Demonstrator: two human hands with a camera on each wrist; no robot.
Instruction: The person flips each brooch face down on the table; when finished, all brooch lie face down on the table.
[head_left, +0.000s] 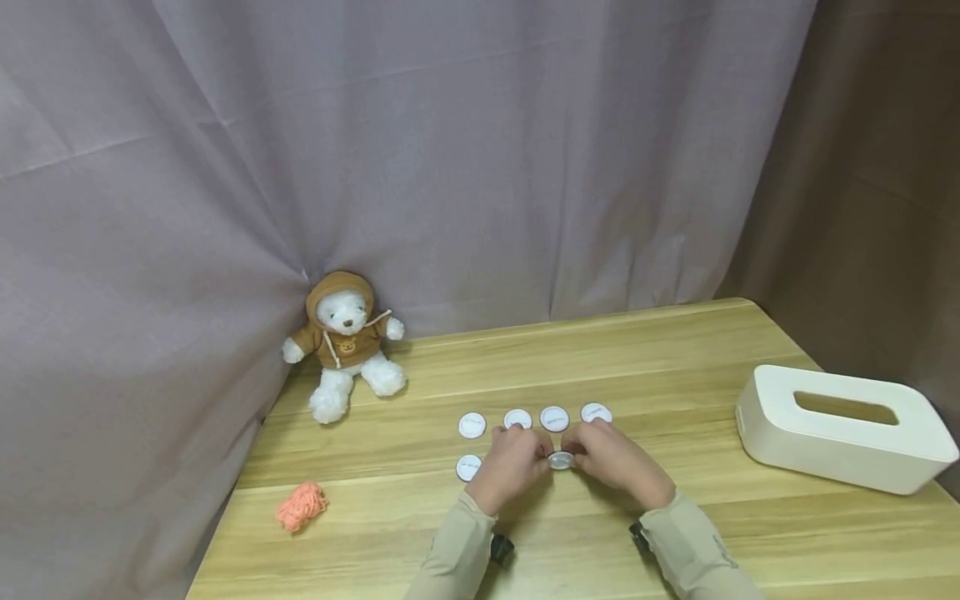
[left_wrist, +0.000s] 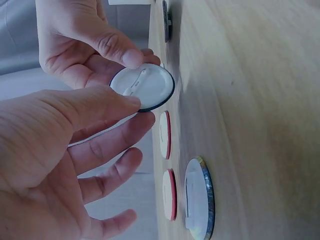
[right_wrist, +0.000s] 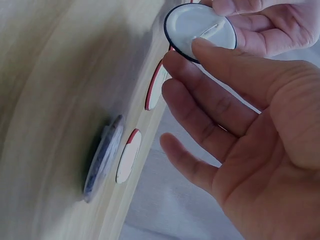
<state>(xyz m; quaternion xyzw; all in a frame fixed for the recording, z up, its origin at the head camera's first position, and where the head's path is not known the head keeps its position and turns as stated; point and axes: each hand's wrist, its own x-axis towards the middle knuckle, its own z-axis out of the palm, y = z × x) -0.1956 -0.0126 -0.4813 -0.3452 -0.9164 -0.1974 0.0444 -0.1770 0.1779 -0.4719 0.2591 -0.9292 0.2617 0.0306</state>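
Between both hands is a round pin-back button badge (head_left: 561, 460), its white back and pin (left_wrist: 155, 90) turned up toward me. My left hand (head_left: 513, 467) pinches its left edge between thumb and forefinger, the other fingers spread loosely. On the opposite edge my right hand (head_left: 618, 462) pinches it the same way. The badge is lifted off the table, as both wrist views show. Behind the hands, a row of white-backed badges (head_left: 554, 418) lies on the table. Another badge (head_left: 468, 467) lies left of my left hand. The right wrist view shows a bluish badge (right_wrist: 103, 157) near my right hand.
A white teddy bear (head_left: 348, 342) in a brown hoodie sits at the back left of the wooden table (head_left: 660, 358). Coral yarn (head_left: 302, 506) lies at the left. A white tissue box (head_left: 843, 429) stands at the right. Grey curtain (head_left: 480, 167) hangs behind.
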